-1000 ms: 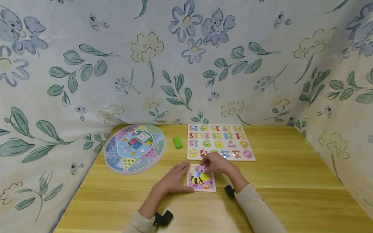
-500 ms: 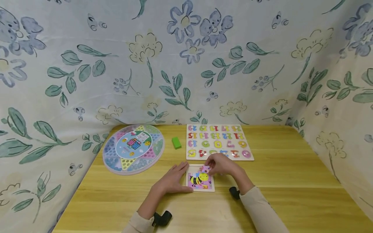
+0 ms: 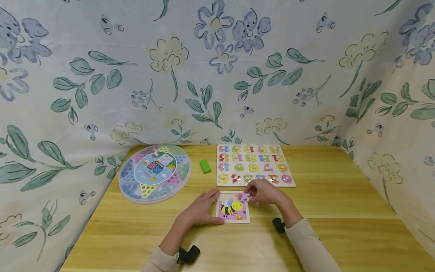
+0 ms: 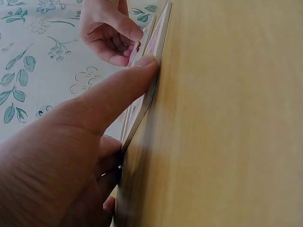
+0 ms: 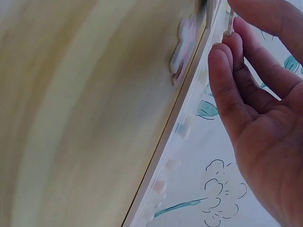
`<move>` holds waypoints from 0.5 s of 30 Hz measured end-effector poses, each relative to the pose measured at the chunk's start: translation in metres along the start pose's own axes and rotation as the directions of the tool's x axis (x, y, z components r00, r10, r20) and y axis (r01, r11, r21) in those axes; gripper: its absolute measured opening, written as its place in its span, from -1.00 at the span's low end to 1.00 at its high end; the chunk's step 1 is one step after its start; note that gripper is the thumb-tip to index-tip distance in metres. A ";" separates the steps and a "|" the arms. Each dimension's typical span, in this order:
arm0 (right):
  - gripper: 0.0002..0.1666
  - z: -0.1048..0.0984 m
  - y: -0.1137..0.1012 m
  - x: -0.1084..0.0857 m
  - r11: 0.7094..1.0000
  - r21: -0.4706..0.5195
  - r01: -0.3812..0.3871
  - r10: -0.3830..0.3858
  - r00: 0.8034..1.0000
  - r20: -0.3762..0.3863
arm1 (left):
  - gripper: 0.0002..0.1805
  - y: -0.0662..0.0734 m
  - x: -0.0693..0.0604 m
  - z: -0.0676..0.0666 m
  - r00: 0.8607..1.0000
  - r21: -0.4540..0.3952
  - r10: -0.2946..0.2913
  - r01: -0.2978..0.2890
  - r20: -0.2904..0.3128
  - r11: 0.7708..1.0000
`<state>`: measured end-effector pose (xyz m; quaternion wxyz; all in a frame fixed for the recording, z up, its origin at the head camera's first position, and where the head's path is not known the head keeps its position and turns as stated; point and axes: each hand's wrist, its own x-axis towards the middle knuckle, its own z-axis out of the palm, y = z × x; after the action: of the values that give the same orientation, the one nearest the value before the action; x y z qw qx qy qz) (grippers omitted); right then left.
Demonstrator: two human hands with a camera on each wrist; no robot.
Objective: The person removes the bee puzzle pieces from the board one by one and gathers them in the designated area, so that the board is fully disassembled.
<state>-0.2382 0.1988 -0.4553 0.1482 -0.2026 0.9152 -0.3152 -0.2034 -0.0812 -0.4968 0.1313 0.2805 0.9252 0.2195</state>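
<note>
A big flowery cloth [image 3: 217,87] is hanging behind the wooden table [image 3: 326,200]. A round star board [image 3: 155,172] is lying over on the left, and a number board [image 3: 246,167] is lying at the back, just past the right hand [image 3: 264,190].

That hand is moving: it is sitting a little more to the right than half a second ago. Its thumb and fingertips are pinching something small. The left hand [image 3: 200,209] is staying in the same spot. Its thumb is spreading wide from its fingers and pressing on the near edge of the puzzle tray [image 3: 238,221], while the fingers are touching its left side.

The tray is lying flat between the hands. A yellow bee [image 3: 231,208] is showing inside, but the top left part is looking bare, so the picture is probably still missing bits.

A green block [image 3: 205,166] is lying past the left hand, with nobody touching it.

The small thing in the pinch is a pink piece [image 3: 244,197]. It is sliding from the top middle to the tray's top right corner, so it is likely not fitting in yet. Another loose piece [image 5: 183,52] is lying on the table near the right hand.
</note>
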 end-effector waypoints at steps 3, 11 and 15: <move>-0.72 -0.002 0.004 -0.003 1.000 -0.019 0.015 -0.015 1.000 -0.014 | 0.18 0.000 0.001 0.001 1.000 0.007 0.002 -0.002 0.000 1.000; -0.74 -0.009 0.013 -0.011 0.999 -0.001 -0.052 0.052 0.998 -0.027 | 0.17 0.002 -0.001 -0.002 1.000 -0.003 0.000 0.000 0.000 1.000; -0.71 -0.014 0.018 -0.015 0.998 0.010 -0.065 0.065 0.998 -0.022 | 0.17 0.004 -0.001 -0.003 1.000 -0.009 0.001 -0.001 0.000 1.000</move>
<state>-0.2355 0.2264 -0.4542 0.1491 -0.1683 0.9215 -0.3167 -0.2014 -0.0797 -0.4922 0.1325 0.2802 0.9241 0.2235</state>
